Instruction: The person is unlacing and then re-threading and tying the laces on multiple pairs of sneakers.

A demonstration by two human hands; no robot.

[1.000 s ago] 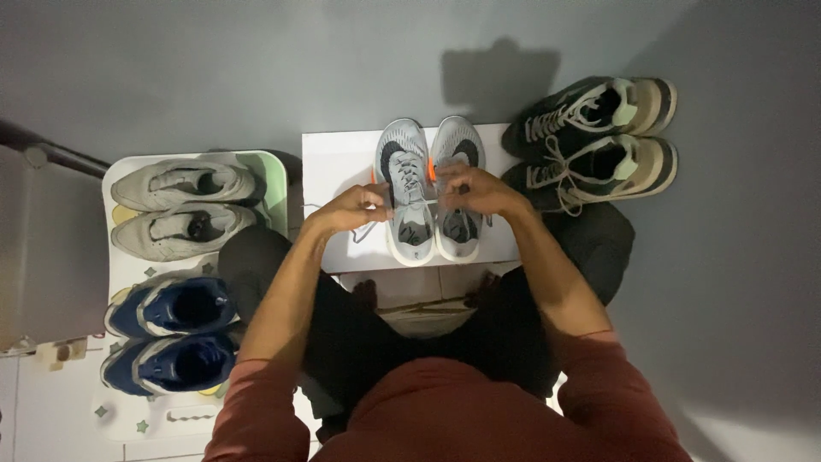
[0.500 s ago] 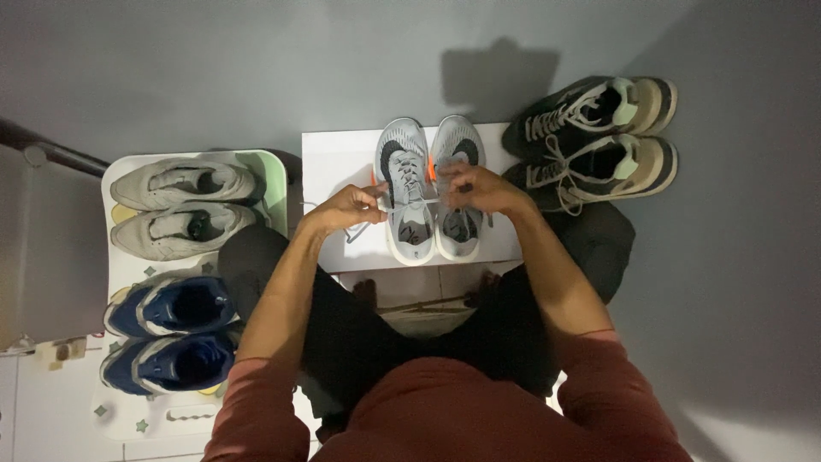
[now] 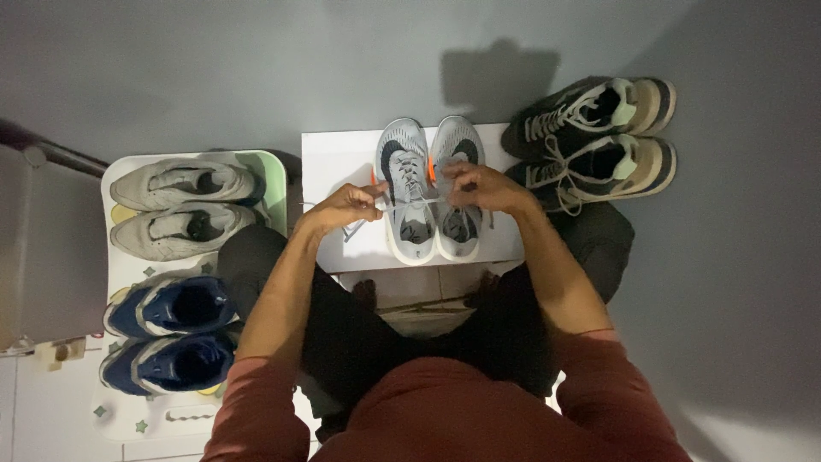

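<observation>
A pair of light grey running shoes (image 3: 432, 184) stands side by side on a white board (image 3: 342, 158) in front of my knees, toes pointing away. My left hand (image 3: 346, 205) pinches a grey lace end of the left shoe, pulled out to the left. Over the laces between the two shoes, my right hand (image 3: 483, 186) has its fingers closed on the other lace. A small orange tag shows between the shoes.
A dark pair of sneakers with cream soles (image 3: 594, 137) lies to the right of the board. On the left, a white-and-green mat (image 3: 274, 175) carries a beige pair (image 3: 180, 205) and a blue pair (image 3: 171, 334). The grey wall is behind.
My left hand has drawn the lace a little further out to the left. My right hand has stayed over the shoes' laces.
</observation>
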